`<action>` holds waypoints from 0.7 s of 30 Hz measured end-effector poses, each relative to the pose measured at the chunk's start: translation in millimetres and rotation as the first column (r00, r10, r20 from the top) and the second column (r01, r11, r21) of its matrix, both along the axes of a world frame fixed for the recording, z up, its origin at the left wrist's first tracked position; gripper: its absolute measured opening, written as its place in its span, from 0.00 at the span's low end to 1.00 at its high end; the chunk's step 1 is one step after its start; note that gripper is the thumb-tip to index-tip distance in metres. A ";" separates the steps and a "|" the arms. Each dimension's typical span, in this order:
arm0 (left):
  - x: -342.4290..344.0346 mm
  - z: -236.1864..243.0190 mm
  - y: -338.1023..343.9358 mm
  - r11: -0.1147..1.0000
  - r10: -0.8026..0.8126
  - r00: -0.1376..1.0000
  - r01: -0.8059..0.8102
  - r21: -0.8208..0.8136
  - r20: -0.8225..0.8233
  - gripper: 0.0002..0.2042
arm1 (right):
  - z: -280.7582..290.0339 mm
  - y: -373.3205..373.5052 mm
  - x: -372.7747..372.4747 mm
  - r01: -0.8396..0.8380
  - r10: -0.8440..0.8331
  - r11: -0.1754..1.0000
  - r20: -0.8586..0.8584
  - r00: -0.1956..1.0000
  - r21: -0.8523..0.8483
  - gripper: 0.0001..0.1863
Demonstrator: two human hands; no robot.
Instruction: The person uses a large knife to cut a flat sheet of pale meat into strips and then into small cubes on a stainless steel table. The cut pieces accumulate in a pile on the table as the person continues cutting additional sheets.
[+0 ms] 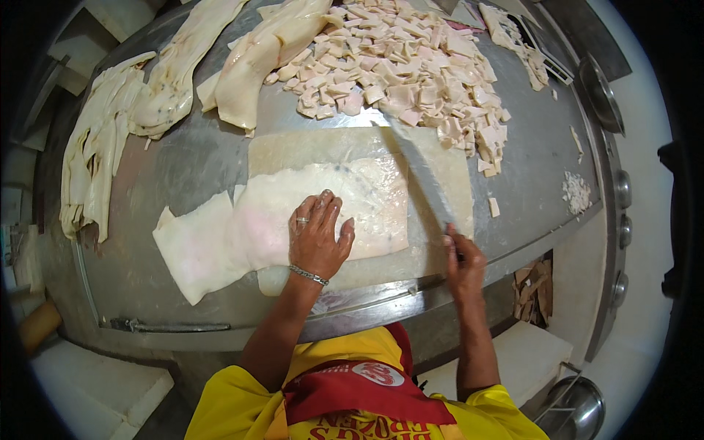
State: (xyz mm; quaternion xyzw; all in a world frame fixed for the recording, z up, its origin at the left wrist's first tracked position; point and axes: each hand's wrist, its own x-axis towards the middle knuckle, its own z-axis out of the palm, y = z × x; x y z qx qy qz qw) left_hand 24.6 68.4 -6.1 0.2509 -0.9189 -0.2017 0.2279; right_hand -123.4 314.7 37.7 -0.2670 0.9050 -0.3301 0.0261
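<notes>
My left hand (319, 235) lies on a pale sheet of skin (198, 249), its fingers flat near the middle. The sheet rests across a translucent cutting board (282, 147). My right hand (462, 260) grips the handle of a long knife (418, 169), held at the board's right side with the blade pointing away from me, right of the sheet. Beyond the board is a large heap of cut pale pieces (396, 66).
Long pale slabs (176, 66) lie at the table's (528, 191) back left. More strips (513, 40), a small pile of bits (576, 192) and a loose piece (493, 207) lie right. A metal rod (169, 325) sits at the front left edge. Steel bowls (598, 92) stand beyond the right edge.
</notes>
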 end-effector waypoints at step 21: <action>-72.2 7.9 60.5 0.977 -0.188 0.980 0.181 0.108 0.059 0.24 | 68.3 52.3 -50.6 -0.229 0.186 0.943 0.191 0.964 0.241 0.14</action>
